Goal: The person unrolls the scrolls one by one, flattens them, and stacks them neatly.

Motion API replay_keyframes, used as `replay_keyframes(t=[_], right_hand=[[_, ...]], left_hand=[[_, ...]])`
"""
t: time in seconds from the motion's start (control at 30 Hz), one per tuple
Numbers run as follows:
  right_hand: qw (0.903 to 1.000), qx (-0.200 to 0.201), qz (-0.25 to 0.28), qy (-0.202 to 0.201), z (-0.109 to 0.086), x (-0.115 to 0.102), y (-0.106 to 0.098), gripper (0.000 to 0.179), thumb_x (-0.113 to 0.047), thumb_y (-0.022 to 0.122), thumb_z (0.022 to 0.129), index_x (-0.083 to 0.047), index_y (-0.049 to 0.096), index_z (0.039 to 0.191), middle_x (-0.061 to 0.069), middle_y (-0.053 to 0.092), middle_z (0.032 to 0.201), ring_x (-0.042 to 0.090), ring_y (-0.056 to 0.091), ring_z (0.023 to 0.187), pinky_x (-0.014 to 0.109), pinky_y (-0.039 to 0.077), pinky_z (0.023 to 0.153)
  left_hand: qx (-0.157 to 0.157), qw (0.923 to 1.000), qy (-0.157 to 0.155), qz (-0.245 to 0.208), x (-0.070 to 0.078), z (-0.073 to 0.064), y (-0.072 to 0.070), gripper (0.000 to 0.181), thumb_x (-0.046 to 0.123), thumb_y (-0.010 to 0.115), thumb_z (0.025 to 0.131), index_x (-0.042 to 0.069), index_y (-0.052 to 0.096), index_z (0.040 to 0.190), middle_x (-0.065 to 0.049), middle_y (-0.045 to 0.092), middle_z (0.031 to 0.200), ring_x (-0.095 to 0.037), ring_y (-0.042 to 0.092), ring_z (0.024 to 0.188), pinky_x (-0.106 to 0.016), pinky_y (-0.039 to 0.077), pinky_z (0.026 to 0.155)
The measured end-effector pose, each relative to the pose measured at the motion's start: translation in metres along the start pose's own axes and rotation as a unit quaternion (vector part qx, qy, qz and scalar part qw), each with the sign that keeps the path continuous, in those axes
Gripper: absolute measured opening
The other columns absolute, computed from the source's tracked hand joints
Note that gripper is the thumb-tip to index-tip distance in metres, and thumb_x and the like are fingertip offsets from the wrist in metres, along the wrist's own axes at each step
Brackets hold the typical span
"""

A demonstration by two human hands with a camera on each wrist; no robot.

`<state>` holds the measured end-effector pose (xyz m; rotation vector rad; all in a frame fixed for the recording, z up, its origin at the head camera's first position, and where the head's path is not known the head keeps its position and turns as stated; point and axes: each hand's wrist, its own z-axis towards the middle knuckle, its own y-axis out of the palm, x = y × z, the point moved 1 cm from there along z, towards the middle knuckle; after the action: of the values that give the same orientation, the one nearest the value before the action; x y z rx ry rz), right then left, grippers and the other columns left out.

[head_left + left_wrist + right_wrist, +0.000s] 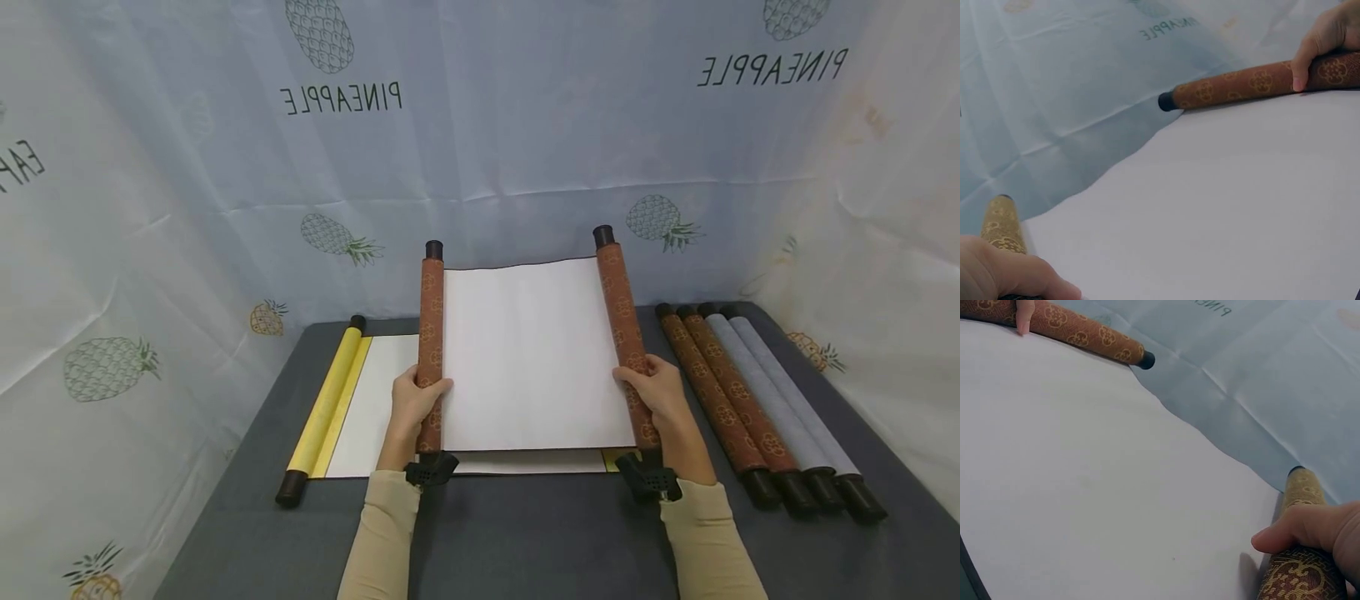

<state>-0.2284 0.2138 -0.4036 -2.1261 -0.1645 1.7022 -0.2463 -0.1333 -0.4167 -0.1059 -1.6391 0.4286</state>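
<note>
Scroll (532, 358) is held unrolled over the yellow scroll (327, 400), its nine-o'clock roll (431, 317), aligned twelve-to-six, gripped by the curled left hand (409, 407), its three-o'clock roll (619, 304), leaning eleven-to-five, by the curled right hand (662, 393).

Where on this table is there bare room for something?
Bare table shows in front, between the sleeves, and left of the yellow scroll. Crowded: the right, with four rolled scrolls, and the middle, where left hand and right hand hold the brown scroll over the yellow one.
</note>
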Motion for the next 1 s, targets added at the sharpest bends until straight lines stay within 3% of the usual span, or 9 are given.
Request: replay_keyframes(t=[0.27,0.53,0.67,0.77,0.9,1.0], right_hand=[[1.0000,-0.003,0.006,-0.002,0.0013,0.0019,0.0003,0.064,-0.022,0.058,0.093,0.007,0.035,0.144,0.024,0.053,0.124,0.004,0.055,0.073,0.020,0.048,0.065],[0.9999,-0.010,0.007,-0.006,0.0009,0.0020,0.0006,0.064,-0.026,0.057,0.094,0.005,0.034,0.145,0.024,0.052,0.126,0.007,0.055,0.077,0.022,0.048,0.066],[1.0000,0.002,0.008,-0.002,-0.0001,0.0018,-0.0004,0.068,-0.028,0.060,0.093,0.004,0.033,0.146,0.025,0.050,0.130,0.009,0.055,0.081,0.021,0.047,0.066],[0.9996,0.025,0.016,-0.003,-0.0005,0.0002,-0.0015,0.067,-0.026,0.064,0.090,0.004,0.038,0.144,0.018,0.056,0.118,0.006,0.054,0.078,0.019,0.047,0.064],[0.9988,0.039,0.026,-0.010,-0.0009,-0.0026,-0.0034,0.061,-0.023,0.068,0.088,0.005,0.045,0.137,-0.002,0.057,0.093,0.001,0.052,0.070,0.018,0.047,0.062],[0.9994,0.025,0.020,-0.015,-0.0019,-0.0040,-0.0052,0.061,-0.023,0.067,0.088,0.006,0.045,0.137,-0.003,0.059,0.093,-0.001,0.053,0.069,0.018,0.048,0.063]], left_hand=[[0.005,0.9999,0.015,-0.006,0.0006,-0.0002,-0.0046,0.057,0.011,0.069,0.084,-0.003,0.049,0.135,-0.026,0.061,0.122,-0.035,0.061,0.106,-0.039,0.051,0.085],[-0.009,0.9998,-0.004,-0.019,0.0013,0.0028,-0.0055,0.064,0.008,0.060,0.089,-0.003,0.032,0.145,-0.027,0.050,0.135,-0.041,0.052,0.123,-0.053,0.045,0.100],[-0.009,0.9994,-0.007,-0.032,0.0020,0.0037,-0.0050,0.062,0.010,0.057,0.090,-0.003,0.031,0.145,-0.027,0.047,0.136,-0.042,0.050,0.125,-0.055,0.043,0.101],[0.001,0.9996,0.000,-0.028,0.0022,0.0034,-0.0059,0.060,0.013,0.057,0.089,-0.003,0.034,0.142,-0.026,0.050,0.133,-0.040,0.053,0.120,-0.052,0.046,0.097],[0.010,0.9997,0.011,-0.022,0.0031,0.0015,-0.0083,0.064,0.017,0.065,0.087,-0.003,0.037,0.140,-0.025,0.052,0.129,-0.037,0.055,0.116,-0.049,0.047,0.094],[0.011,0.9997,0.013,-0.019,0.0032,0.0008,-0.0099,0.072,0.019,0.071,0.084,-0.003,0.035,0.142,-0.024,0.052,0.131,-0.036,0.054,0.117,-0.049,0.045,0.098]])
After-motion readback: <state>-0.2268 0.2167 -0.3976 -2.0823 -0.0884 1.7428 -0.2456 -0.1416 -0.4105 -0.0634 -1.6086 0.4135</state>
